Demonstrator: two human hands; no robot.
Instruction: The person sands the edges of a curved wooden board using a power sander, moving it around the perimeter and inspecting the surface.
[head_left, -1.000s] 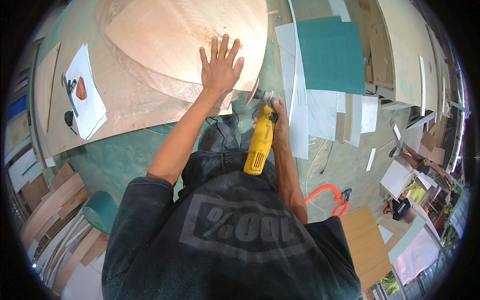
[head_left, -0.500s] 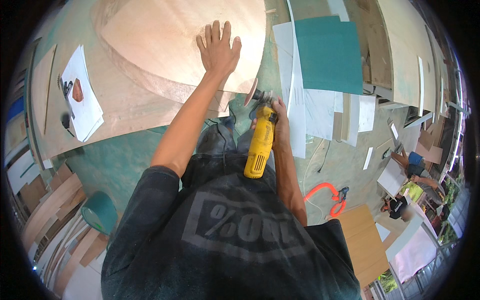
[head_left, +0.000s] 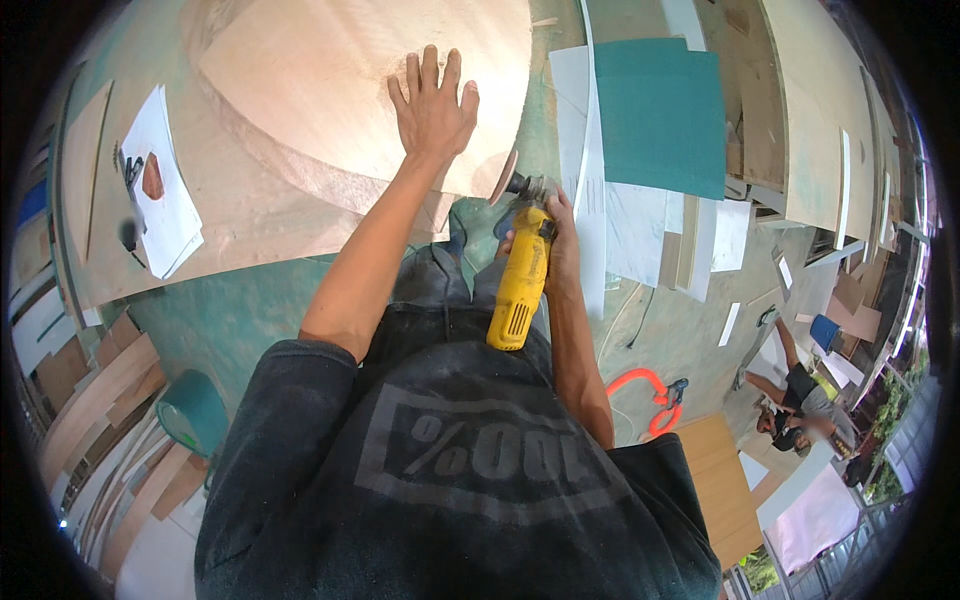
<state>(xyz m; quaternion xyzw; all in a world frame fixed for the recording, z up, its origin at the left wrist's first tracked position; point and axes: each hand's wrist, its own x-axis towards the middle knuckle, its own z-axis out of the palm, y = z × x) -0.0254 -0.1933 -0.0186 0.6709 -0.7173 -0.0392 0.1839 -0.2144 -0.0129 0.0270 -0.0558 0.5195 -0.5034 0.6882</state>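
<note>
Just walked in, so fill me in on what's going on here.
A person has the left hand flat on a curved wooden board, fingers spread. The right hand grips a yellow power tool, its round disc up at the board's near right edge; whether they touch is hard to tell. The board lies on a worktable, with white papers off to its left.

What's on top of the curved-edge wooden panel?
The person's left hand lies spread on the wooden panel, with what looks like sawdust beside it. The surface beneath the palm is covered, and the panel's far end runs out of view.
</note>
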